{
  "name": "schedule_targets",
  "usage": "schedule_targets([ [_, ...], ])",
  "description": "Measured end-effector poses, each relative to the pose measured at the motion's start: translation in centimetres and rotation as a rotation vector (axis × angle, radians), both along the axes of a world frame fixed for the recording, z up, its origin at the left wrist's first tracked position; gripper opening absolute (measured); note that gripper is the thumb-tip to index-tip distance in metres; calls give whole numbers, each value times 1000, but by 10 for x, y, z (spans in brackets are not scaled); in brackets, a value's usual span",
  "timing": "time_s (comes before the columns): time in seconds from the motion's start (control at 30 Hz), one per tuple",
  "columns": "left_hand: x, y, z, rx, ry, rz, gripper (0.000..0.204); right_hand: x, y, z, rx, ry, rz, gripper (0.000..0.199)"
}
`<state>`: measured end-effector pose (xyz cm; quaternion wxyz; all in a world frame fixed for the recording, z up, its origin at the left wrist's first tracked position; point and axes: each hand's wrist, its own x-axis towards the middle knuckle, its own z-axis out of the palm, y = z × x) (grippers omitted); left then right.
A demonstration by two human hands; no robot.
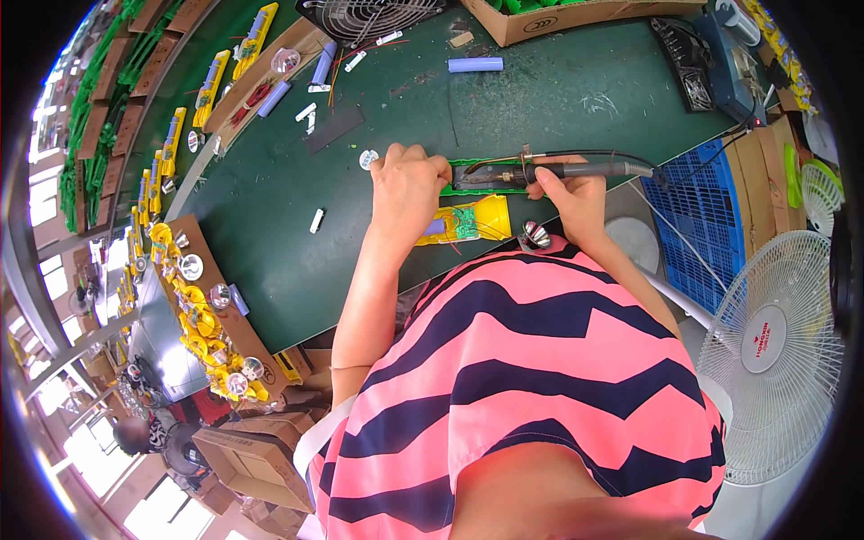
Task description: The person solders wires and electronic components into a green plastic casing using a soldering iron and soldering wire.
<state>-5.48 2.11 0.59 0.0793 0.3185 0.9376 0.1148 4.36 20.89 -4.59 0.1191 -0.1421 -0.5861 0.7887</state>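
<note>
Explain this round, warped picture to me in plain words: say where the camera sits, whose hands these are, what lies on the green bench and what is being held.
There is no machine here: a person works with two bare hands, and a wide fisheye camera worn on the head looks down at them, which is why straight edges bend. The pink and navy striped shirt at the bottom is the person's own.

The right hand grips a soldering iron with a dark handle and a trailing cable. The left hand presses down on a green holder lying on the green workbench. Just in front of the person lies a yellow torch body with a small green circuit board showing, and a shiny reflector beside it.

Further off are loose lilac battery cells, a cardboard box and trays of yellow torch parts. A white fan stands to the right.
</note>
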Motion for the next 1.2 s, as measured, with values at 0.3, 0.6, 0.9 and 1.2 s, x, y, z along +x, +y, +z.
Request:
schedule_targets([
  [0.3,0,0,-4,28,-10,-7,8,-4,-1,3,55,-80,73,16],
  [0.6,-2,1,-5,-11,-23,-29,8,-4,-2,3,136,-76,76,16],
  [0.9,-1,3,-5,-49,27,-23,8,6,6,8,0,13,33,20],
  [1.2,-1,4,-4,-78,44,-17,8,23,23,19,468,140,-58,24],
])
